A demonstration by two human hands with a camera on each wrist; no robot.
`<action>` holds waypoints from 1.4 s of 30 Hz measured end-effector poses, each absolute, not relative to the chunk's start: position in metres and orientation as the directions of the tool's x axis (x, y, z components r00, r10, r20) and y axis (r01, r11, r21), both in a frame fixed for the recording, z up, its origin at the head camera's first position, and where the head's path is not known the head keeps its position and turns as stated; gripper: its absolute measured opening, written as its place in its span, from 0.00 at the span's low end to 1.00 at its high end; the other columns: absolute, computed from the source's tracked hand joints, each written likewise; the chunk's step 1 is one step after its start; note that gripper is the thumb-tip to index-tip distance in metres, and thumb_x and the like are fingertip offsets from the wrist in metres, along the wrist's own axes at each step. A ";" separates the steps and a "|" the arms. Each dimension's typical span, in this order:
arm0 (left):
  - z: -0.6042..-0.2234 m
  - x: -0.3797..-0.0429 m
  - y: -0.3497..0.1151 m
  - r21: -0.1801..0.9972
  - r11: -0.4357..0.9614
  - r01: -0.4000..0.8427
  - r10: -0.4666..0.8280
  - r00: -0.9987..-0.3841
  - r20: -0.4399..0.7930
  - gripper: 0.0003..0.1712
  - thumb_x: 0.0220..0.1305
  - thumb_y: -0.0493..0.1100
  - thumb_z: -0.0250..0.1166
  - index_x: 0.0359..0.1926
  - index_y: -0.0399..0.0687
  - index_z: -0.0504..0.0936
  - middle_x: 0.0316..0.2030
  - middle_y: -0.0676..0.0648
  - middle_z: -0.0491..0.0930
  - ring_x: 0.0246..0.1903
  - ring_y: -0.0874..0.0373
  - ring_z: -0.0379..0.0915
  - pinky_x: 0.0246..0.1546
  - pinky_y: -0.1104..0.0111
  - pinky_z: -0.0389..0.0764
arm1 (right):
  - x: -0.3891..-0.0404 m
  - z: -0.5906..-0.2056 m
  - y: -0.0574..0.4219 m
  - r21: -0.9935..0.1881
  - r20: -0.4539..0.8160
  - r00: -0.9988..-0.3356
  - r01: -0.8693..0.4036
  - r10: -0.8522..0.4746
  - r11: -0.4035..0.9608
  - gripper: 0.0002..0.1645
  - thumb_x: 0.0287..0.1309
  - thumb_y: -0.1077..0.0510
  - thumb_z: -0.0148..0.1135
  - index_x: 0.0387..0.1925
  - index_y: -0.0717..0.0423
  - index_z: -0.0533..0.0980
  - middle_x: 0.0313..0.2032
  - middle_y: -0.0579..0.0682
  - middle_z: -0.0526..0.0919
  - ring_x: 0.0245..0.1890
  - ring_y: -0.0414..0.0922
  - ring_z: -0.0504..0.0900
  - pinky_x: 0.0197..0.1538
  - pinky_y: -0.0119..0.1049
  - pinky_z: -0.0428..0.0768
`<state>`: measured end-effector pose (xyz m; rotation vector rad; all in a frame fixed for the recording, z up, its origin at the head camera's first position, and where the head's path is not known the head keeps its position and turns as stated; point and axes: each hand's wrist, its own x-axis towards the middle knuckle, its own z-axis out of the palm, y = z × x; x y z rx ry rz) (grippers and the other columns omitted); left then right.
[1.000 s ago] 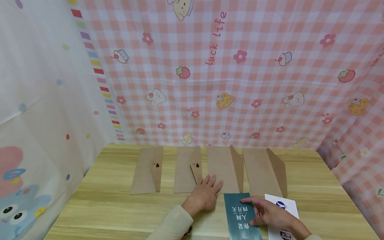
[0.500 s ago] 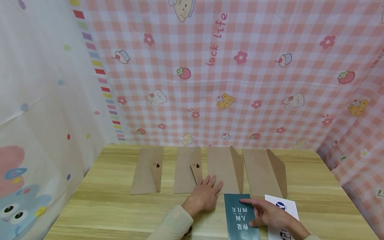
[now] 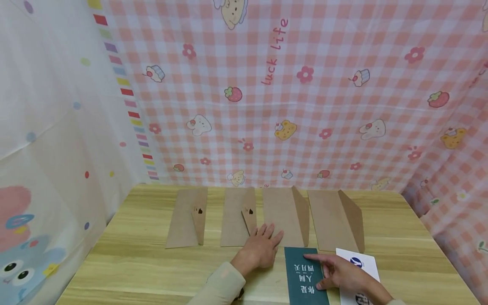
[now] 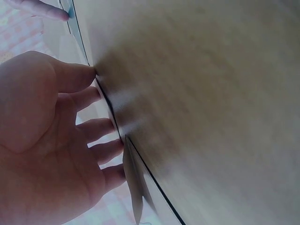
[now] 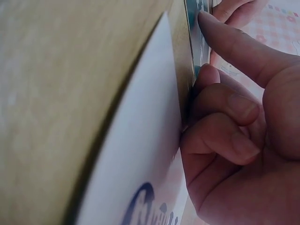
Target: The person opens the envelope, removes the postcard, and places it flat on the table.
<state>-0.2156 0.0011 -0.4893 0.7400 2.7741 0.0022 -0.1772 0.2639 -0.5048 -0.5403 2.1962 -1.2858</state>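
While the right hand (image 3: 347, 273) rests index finger and thumb, unclenched, on the green card (image 3: 299, 275) on the desk (image 3: 129, 262), overlapping the white card (image 3: 370, 263), look beyond: the left hand (image 3: 261, 250), loose-fingered, touches one of four brown envelopes (image 3: 282, 212) before the checked cloth (image 3: 259, 110).

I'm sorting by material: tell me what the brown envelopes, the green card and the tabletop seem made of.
Brown envelopes: probably matte kraft paper; dull brown, thin flaps.
Green card: likely smooth card stock; flat, with printed white characters.
Tabletop: wood or wood-look laminate; streaky grain.
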 end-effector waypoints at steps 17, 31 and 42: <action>-0.485 -0.215 0.001 0.080 0.872 0.484 0.487 -0.834 -0.261 0.29 0.77 0.51 0.48 0.76 0.64 0.59 0.76 0.50 0.55 0.75 0.51 0.50 0.73 0.55 0.56 | -0.177 -0.506 0.264 -0.880 -0.219 -0.774 -0.107 -0.595 0.463 0.45 0.47 0.58 0.77 0.68 0.61 0.69 0.25 0.48 0.73 0.23 0.35 0.70 0.26 0.27 0.67; -0.486 -0.215 0.003 0.101 0.879 0.467 0.477 -0.845 -0.241 0.29 0.75 0.52 0.51 0.75 0.63 0.62 0.76 0.49 0.56 0.75 0.50 0.51 0.73 0.54 0.56 | -0.177 -0.505 0.264 -0.878 -0.227 -0.777 -0.098 -0.588 0.468 0.45 0.48 0.59 0.77 0.68 0.62 0.68 0.24 0.46 0.74 0.23 0.36 0.71 0.29 0.28 0.69; -0.494 -0.217 -0.001 0.124 0.867 0.483 0.498 -0.847 -0.186 0.29 0.76 0.53 0.49 0.75 0.62 0.62 0.76 0.48 0.56 0.75 0.48 0.51 0.73 0.52 0.56 | -0.177 -0.495 0.263 -0.883 -0.205 -0.771 -0.121 -0.603 0.454 0.42 0.56 0.59 0.71 0.69 0.65 0.65 0.27 0.45 0.74 0.25 0.34 0.72 0.29 0.27 0.70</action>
